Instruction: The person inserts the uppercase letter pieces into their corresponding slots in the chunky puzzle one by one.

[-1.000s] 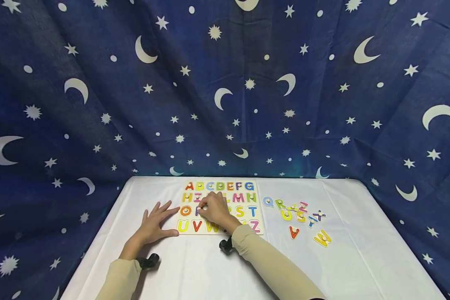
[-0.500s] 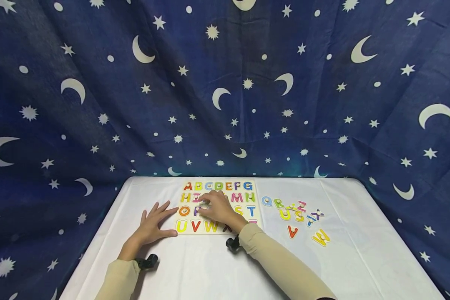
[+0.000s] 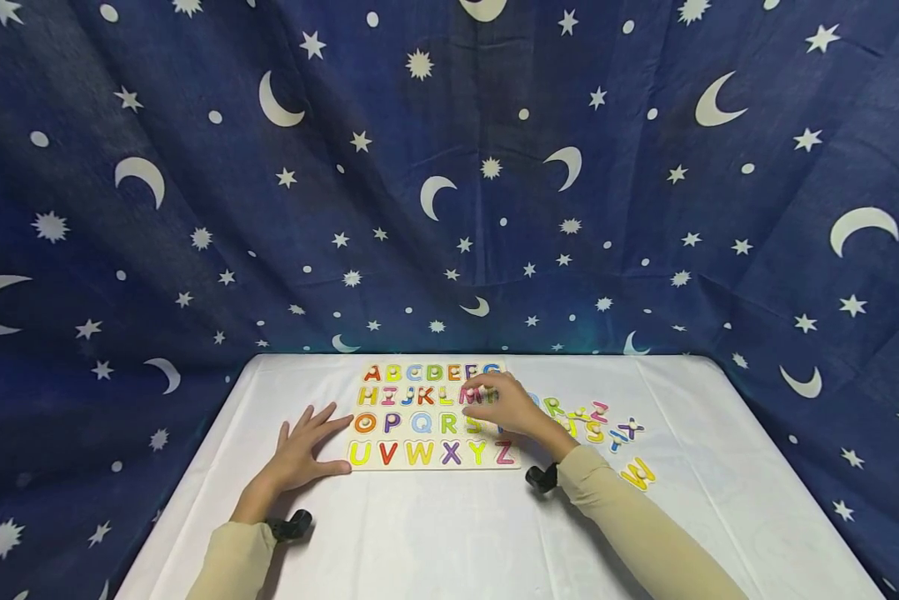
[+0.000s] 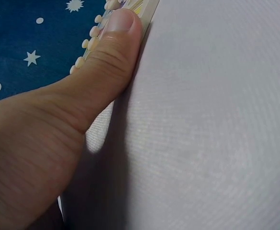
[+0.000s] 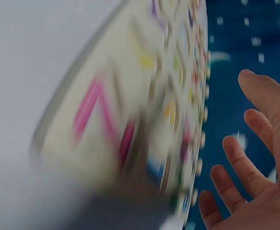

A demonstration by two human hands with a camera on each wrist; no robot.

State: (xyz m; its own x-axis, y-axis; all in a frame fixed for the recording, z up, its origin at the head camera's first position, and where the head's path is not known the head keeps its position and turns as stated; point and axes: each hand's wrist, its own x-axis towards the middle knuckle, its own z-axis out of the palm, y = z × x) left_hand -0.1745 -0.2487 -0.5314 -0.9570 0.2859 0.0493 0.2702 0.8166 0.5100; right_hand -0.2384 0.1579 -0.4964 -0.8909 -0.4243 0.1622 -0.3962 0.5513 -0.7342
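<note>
A wooden alphabet puzzle board (image 3: 434, 466) lies on the table, with knobbed letters in its two upper rows. In its third row, the orange O (image 3: 365, 423) and purple P (image 3: 392, 422) also have knobs. My left hand (image 3: 297, 457) is spread at the board's left edge, and in the left wrist view its thumb (image 4: 116, 48) rests against that edge. My right hand (image 3: 507, 405) hovers over the board's right side with fingers apart and nothing between them. The right wrist view shows the same hand (image 5: 254, 167) with loosely bent fingers beside the blurred board.
Several loose knobbed letters lie right of the board, among them a green R (image 3: 553, 407), pink Z (image 3: 599, 411), purple X (image 3: 631, 428) and yellow W (image 3: 638, 473). My right forearm partly covers this group. A starry blue curtain (image 3: 389, 208) hangs behind the white table (image 3: 434, 542).
My right hand has let go of the purple P, which sits in the third row, and has moved right across the board toward the loose letters. My left hand stays at the edge.
</note>
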